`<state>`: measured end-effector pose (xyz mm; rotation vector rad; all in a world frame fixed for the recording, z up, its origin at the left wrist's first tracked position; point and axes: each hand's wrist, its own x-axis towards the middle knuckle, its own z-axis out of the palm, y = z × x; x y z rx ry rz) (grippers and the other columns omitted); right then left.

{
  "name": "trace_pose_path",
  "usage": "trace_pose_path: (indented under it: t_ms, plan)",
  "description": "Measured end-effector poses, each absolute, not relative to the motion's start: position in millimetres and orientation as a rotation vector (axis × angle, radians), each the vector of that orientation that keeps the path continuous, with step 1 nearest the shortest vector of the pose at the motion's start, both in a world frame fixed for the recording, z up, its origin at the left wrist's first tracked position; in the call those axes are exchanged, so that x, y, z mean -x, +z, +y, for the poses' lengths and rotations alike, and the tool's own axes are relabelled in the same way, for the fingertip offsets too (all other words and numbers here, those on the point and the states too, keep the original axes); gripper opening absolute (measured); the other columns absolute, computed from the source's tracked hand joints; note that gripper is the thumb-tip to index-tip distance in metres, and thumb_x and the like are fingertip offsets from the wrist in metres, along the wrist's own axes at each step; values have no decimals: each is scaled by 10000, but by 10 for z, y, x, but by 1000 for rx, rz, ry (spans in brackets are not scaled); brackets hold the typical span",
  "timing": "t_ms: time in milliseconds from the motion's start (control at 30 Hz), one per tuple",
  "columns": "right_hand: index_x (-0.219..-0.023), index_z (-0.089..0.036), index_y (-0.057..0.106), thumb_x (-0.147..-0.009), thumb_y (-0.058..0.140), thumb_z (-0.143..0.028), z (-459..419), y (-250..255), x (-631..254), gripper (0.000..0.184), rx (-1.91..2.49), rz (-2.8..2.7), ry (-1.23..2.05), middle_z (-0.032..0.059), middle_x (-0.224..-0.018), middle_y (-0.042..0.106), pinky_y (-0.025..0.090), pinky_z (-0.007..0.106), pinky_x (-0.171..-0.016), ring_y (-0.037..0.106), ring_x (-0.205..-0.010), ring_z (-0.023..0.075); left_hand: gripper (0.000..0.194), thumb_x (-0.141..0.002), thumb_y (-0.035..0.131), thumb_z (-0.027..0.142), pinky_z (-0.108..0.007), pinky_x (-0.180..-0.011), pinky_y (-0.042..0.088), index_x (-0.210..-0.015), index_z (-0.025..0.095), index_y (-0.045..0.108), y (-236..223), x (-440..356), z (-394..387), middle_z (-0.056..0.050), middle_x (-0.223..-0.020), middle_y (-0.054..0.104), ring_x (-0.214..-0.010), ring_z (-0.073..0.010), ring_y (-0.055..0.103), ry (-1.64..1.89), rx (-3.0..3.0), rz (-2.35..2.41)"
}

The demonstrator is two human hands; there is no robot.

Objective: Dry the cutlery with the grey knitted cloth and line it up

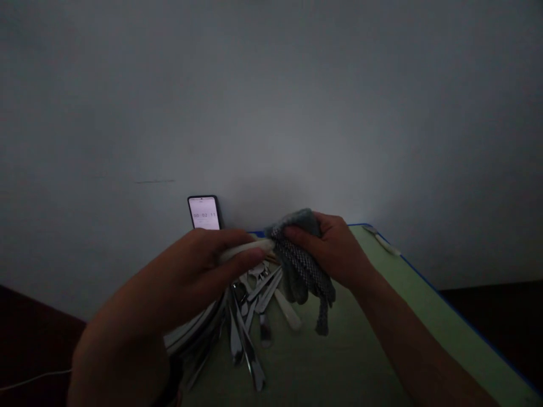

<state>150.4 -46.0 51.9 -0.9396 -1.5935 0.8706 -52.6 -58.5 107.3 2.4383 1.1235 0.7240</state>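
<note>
My left hand [207, 260] grips a piece of cutlery by its white handle [248, 249]. The far end of that piece is covered by a grey checked cloth [303, 260], so its kind is hidden. My right hand [335, 243] pinches the cloth around it, thumb on the near side, and a loose corner hangs down. Below both hands lies a pile of metal cutlery [250, 333], with several handles pointing towards me. One white-handled piece [288, 311] lies at the pile's right side, partly behind the cloth.
A phone [204, 212] showing a timer leans against the grey wall [271, 113]. At the far right of the pale green table [339, 362] lies a white-handled utensil [384, 242], near the blue edge. A thin white cable [36, 377] runs at lower left.
</note>
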Motion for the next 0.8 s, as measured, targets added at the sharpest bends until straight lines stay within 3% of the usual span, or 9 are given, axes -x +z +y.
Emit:
trace_pose_path:
  t_ms: [67, 167, 433, 600, 800]
  plan:
    - [-964, -210, 681, -802, 616, -300, -492, 563, -1592, 197, 863, -1828, 1014, -17, -862, 698, 484, 239, -675, 623, -749, 121, 287, -860, 479, 419, -180, -460, 410, -796, 232, 686, 1080, 566, -594, 41, -574, 608, -501, -110, 542, 579, -2478, 1016]
    - [-1107, -257, 641, -803, 614, -222, -532, 648, -1741, 307, 864, -2079, 1065, -37, -958, 707, 480, 219, -712, 638, -816, 113, 292, -869, 469, 430, -194, -466, 402, -815, 231, 676, 1056, 543, -571, 38, -575, 600, -515, -119, 550, 458, -2546, 991]
    - [-895, -221, 716, -785, 642, -274, -572, 723, -1800, 143, 1079, -2073, 682, -41, -781, 722, 460, 198, -599, 643, -688, 105, 265, -870, 479, 410, -207, -533, 439, -923, 236, 671, 984, 406, -512, 27, -692, 661, -594, -128, 601, 417, -2523, 1026]
    - [-810, -196, 714, -791, 634, -352, -568, 718, -1781, 177, 1133, -2041, 544, -35, -690, 695, 428, 203, -544, 612, -620, 101, 272, -880, 464, 400, -211, -582, 464, -957, 235, 667, 977, 425, -487, 19, -731, 673, -623, -131, 608, 408, -2495, 1040]
    - [-878, -179, 692, -851, 558, -336, -536, 719, -1842, 209, 1111, -2098, 457, -20, -755, 698, 433, 205, -577, 609, -664, 105, 307, -880, 453, 417, -226, -604, 480, -968, 213, 665, 960, 395, -459, 6, -721, 662, -625, -137, 599, 422, -2483, 1043]
